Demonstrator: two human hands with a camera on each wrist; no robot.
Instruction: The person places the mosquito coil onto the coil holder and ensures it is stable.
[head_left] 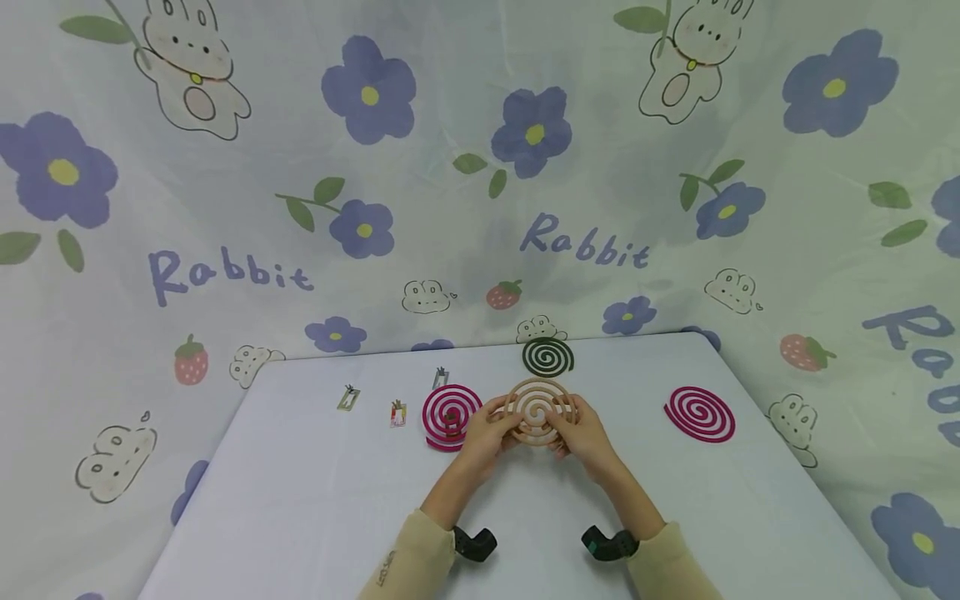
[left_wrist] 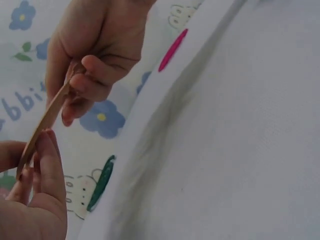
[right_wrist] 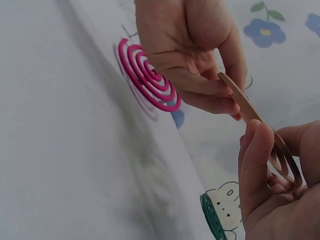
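A tan mosquito coil (head_left: 538, 385) is held up over the table between both hands. My left hand (head_left: 483, 440) pinches its left side, thumb on the near face and fingers behind. On the other side my right hand (head_left: 588, 437) grips the coil in the same way. Both wrist views show the tan coil (left_wrist: 46, 122) nearly edge-on, between the left hand (left_wrist: 37, 200) and the right hand (right_wrist: 280, 185). Just left of the left hand is a magenta coil (head_left: 432, 400); in the right wrist view this magenta coil (right_wrist: 142, 85) stands raised, its shadow below.
A dark green coil (head_left: 547, 340) lies at the table's back edge, and another magenta coil (head_left: 700, 414) to the right. Small metal coil stands (head_left: 348, 398) lie at the left, one with a colourful base (head_left: 398, 415). A printed cloth (head_left: 450, 208) hangs behind the white table (head_left: 300, 500).
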